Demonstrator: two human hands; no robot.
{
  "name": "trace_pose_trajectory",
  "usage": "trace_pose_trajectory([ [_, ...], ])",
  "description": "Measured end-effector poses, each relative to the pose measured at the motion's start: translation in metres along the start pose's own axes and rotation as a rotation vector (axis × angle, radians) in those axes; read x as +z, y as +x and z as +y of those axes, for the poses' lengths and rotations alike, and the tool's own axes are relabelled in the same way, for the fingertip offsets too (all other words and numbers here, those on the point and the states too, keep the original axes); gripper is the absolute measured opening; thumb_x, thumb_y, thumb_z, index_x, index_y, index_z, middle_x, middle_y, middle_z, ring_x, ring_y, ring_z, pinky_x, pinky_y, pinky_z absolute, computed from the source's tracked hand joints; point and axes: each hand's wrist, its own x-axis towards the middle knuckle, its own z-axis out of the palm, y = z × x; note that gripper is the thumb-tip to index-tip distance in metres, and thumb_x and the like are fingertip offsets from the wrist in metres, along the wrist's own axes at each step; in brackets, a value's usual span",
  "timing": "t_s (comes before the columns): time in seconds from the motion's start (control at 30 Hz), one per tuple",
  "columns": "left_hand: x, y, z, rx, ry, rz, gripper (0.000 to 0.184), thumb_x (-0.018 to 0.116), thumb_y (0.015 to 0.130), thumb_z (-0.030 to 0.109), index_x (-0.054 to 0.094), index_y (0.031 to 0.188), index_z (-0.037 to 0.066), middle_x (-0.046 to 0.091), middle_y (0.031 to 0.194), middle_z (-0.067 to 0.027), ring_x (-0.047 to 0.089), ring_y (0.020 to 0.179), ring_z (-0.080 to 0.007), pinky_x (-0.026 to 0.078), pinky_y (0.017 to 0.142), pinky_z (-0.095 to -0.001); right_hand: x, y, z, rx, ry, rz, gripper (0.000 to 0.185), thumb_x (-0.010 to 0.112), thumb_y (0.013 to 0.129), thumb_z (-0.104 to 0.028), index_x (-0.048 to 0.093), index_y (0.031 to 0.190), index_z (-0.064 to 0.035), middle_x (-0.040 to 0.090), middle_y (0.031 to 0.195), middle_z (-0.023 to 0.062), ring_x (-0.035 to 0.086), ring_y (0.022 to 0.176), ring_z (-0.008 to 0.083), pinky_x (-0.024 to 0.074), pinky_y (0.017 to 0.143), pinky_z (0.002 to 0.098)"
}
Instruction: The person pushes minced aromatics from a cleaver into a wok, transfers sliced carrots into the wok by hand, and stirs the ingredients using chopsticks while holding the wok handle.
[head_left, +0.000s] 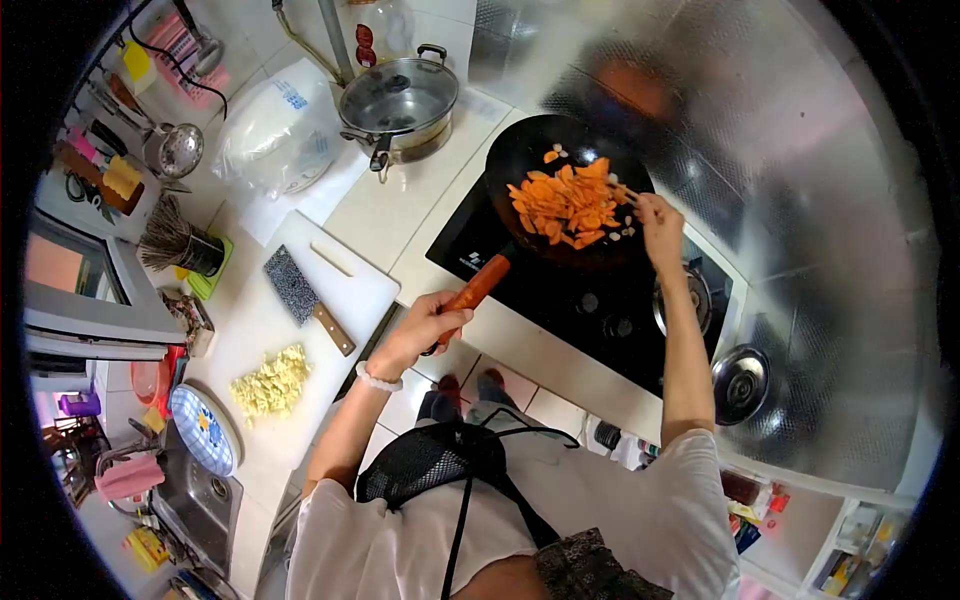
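Note:
A black wok (510, 170) rests on the black gas stove (560, 310), with sliced carrots (565, 205) and a few pale garlic pieces inside. My left hand (430, 325) is wrapped round the wok's reddish-brown handle (478, 290). Over the wok's right rim, my right hand (660, 230) is closed on a pair of chopsticks (626, 193), whose tips reach the carrots. To the left lies a white cutting board (350, 285) with a speckled cleaver (290, 285) and a pile of chopped pale yellow food (272, 382).
Behind the board are a lidded pot (400, 100) and a plastic-covered stack (285, 135). A blue patterned plate (205, 430) sits beside the sink (200, 495). Utensils hang at the upper left. A metal splash guard (800, 200) stands behind the stove.

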Motion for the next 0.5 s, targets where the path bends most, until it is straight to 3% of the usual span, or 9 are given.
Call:
trace_pose_trajectory([
  [0.13, 0.003, -0.001, 0.003, 0.005, 0.015, -0.008, 0.033, 0.062, 0.087, 0.020, 0.053, 0.110, -0.002, 0.055, 0.067, -0.0024, 0.041, 0.041, -0.0069, 0.031, 0.038, -0.0207, 0.015, -0.012, -0.029, 0.048, 0.173, -0.259, 0.030, 0.056, 0.093, -0.023, 0.065, 0.099, 0.0045, 0.067, 0.077, 0.0112, 0.057, 0.061, 0.0121, 0.0469, 0.059, 0.0290],
  [0.23, 0.004, -0.002, 0.003, 0.017, -0.007, 0.001, 0.033, 0.062, 0.087, 0.021, 0.053, 0.109, -0.002, 0.054, 0.067, -0.0025, 0.041, 0.041, -0.0071, 0.031, 0.038, -0.0210, -0.001, -0.028, -0.080, 0.059, 0.352, -0.279, 0.029, 0.056, 0.093, -0.022, 0.065, 0.099, 0.0051, 0.068, 0.080, 0.0111, 0.059, 0.065, 0.0116, 0.0487, 0.061, 0.0289],
  [0.3, 0.005, -0.001, 0.002, 0.015, 0.002, 0.004, 0.033, 0.062, 0.087, 0.021, 0.054, 0.109, -0.002, 0.054, 0.067, -0.0026, 0.041, 0.042, -0.0073, 0.031, 0.038, -0.0215, -0.004, -0.039, -0.095, 0.085, 0.298, -0.349, 0.025, 0.058, 0.092, -0.019, 0.066, 0.100, 0.0042, 0.069, 0.082, 0.0124, 0.063, 0.069, 0.0134, 0.0492, 0.063, 0.0281],
  [0.37, 0.005, 0.001, -0.001, 0.013, 0.002, 0.003, 0.034, 0.063, 0.087, 0.021, 0.054, 0.109, -0.002, 0.054, 0.067, -0.0028, 0.041, 0.042, -0.0073, 0.031, 0.038, -0.0214, 0.018, -0.046, -0.080, 0.007, 0.382, -0.345, 0.024, 0.059, 0.091, -0.016, 0.065, 0.101, 0.0048, 0.068, 0.078, 0.0145, 0.060, 0.063, 0.0137, 0.0468, 0.058, 0.0288],
  [0.43, 0.005, 0.000, 0.000, 0.015, 0.003, 0.010, 0.035, 0.063, 0.087, 0.021, 0.054, 0.110, -0.003, 0.054, 0.067, -0.0029, 0.041, 0.042, -0.0073, 0.031, 0.038, -0.0214, 0.024, -0.038, -0.062, -0.105, 0.254, -0.367, 0.022, 0.059, 0.090, -0.014, 0.064, 0.099, 0.0050, 0.066, 0.076, 0.0163, 0.059, 0.061, 0.0141, 0.0451, 0.055, 0.0295],
  [0.5, 0.007, -0.002, 0.002, 0.025, -0.001, 0.022, 0.029, 0.063, 0.086, 0.023, 0.057, 0.102, 0.000, 0.053, 0.064, -0.0011, 0.040, 0.042, -0.0068, 0.030, 0.040, -0.0211, 0.021, -0.025, -0.051, -0.081, 0.119, -0.193, 0.020, 0.058, 0.090, -0.013, 0.065, 0.096, 0.0044, 0.065, 0.076, 0.0168, 0.061, 0.063, 0.0137, 0.0459, 0.057, 0.0293],
])
